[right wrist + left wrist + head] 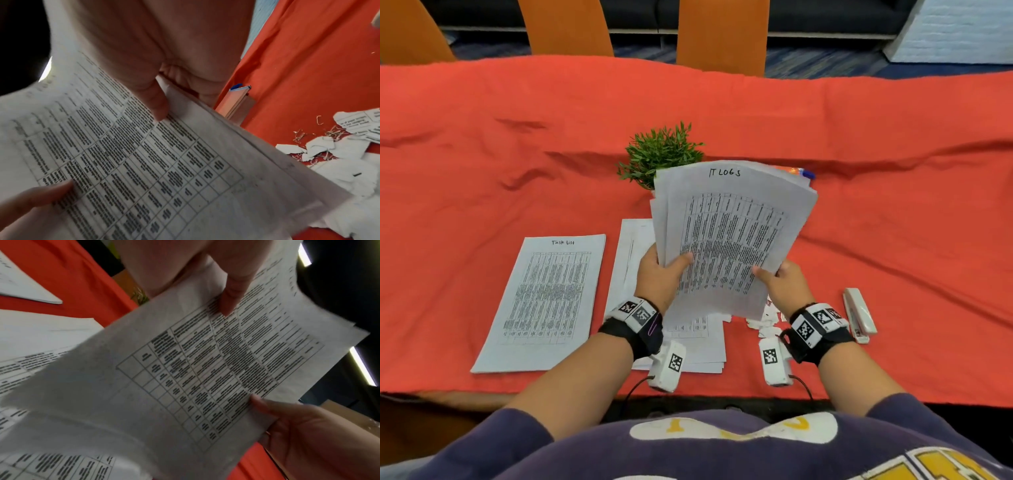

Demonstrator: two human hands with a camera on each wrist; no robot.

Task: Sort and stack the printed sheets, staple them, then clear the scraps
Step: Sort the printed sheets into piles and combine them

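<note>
A fanned bundle of printed sheets [729, 236] headed "IT LOGS" is held up above the table. My left hand [659, 274] grips its lower left edge, thumb [232, 293] on the top sheet [205, 369]. My right hand [782, 282] pinches the lower right edge, thumb [154, 100] on the printed face [123, 154]. A "Task list" stack [544, 301] lies flat at the left. Another pile of sheets [698, 342] lies under my hands. Torn paper scraps [765, 322] and loose staples [302, 136] lie at the right. A white stapler [859, 313] rests beyond them.
A small green plant [661, 154] stands behind the held sheets. An orange and blue object [799, 171] peeks out past their top right corner. The red tablecloth [517, 154] covers the table; orange chairs [722, 34] stand at the far side.
</note>
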